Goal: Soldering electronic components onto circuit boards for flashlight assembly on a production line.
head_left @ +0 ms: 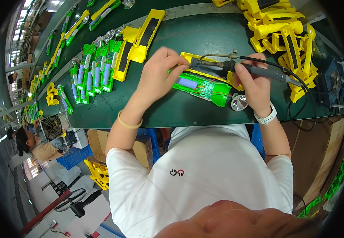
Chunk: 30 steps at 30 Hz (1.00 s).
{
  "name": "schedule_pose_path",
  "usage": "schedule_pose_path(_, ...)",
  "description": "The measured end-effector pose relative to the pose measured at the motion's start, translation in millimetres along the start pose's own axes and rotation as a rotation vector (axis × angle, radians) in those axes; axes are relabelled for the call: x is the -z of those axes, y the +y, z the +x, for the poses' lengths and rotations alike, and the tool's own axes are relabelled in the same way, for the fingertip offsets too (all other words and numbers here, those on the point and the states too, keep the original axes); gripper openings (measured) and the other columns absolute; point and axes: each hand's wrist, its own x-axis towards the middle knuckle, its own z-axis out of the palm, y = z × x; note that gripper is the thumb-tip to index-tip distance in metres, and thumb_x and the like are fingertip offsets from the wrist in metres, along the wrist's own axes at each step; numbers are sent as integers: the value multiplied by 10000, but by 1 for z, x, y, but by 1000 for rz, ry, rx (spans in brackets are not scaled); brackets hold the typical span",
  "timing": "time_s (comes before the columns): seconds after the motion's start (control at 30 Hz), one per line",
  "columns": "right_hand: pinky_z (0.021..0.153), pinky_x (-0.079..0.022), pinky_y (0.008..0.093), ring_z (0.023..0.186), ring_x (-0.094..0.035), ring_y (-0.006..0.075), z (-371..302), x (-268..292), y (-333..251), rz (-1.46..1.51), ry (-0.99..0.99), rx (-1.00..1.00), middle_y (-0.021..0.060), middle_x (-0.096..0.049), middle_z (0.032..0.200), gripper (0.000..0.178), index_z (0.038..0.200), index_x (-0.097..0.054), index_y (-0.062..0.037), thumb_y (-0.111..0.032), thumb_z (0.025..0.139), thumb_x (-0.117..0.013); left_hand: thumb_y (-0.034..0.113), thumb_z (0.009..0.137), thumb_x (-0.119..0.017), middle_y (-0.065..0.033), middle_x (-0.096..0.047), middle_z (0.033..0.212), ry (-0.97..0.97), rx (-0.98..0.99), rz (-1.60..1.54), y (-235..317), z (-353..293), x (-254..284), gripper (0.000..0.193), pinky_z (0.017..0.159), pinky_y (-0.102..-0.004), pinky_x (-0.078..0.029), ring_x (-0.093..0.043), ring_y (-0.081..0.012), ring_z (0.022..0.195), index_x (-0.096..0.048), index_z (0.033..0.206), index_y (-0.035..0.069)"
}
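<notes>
My right hand (254,81) grips the grey handle of a soldering iron (269,73), its metal front pointing left toward my left fingers. A thin feed tube is clamped along the iron. My left hand (162,71) is pinched at the left end of a yellow casing half (197,71); what its fingertips hold is too small to make out. Just in front lies a green casing half (215,93) with a blue-purple cylindrical battery (186,83), thin wires and a small circuit board. A round silver reflector (239,102) sits at its right end, below my right hand.
Several green casings with batteries (96,75) stand in a row at left, beside yellow casing halves (146,35). Yellow parts (275,27) are heaped at right, near a dark blue box-shaped device (330,81). A black cable (313,99) loops over the bench edge. A co-worker (41,144) sits far left.
</notes>
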Motion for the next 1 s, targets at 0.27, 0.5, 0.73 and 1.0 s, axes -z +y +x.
schedule_pose_path(0.27, 549, -452, 212, 604, -548, 92, 0, -5, 8, -101, -94, -29, 47, -541, 750, 221, 927, -393, -50, -49, 853, -601, 92, 737, -669, -89, -464, 783, -241, -26, 155, -10, 17, -3, 69, 651, -327, -458, -523, -236, 737, -647, 783, 45)
schedule_pose_path(0.5, 539, -394, 183, 634, -491, 45, 2, 1, 14, -116, -135, -15, 23, -503, 771, 247, 920, -409, -34, -34, 822, -636, 82, 726, -657, -96, -470, 788, -314, -40, 180, -10, 24, -3, 65, 658, -335, -467, -539, -250, 732, -641, 774, 42)
schedule_pose_path(0.73, 545, -402, 178, 637, -488, 34, 4, -1, 13, -131, -76, -44, 5, -497, 772, 257, 909, -420, -43, -55, 814, -659, 77, 731, -642, -100, -483, 803, -413, -55, 236, -7, 36, -2, 41, 663, -341, -468, -546, -262, 740, -631, 757, 47)
schedule_pose_path(1.0, 501, -439, 205, 627, -595, 131, -5, 31, 3, 1, 44, 83, 83, -555, 838, 200, 1002, -395, -49, -89, 900, -563, 76, 719, -625, -107, -497, 784, -497, -60, 326, -2, 44, -2, 22, 670, -355, -467, -551, -279, 756, -622, 724, 54)
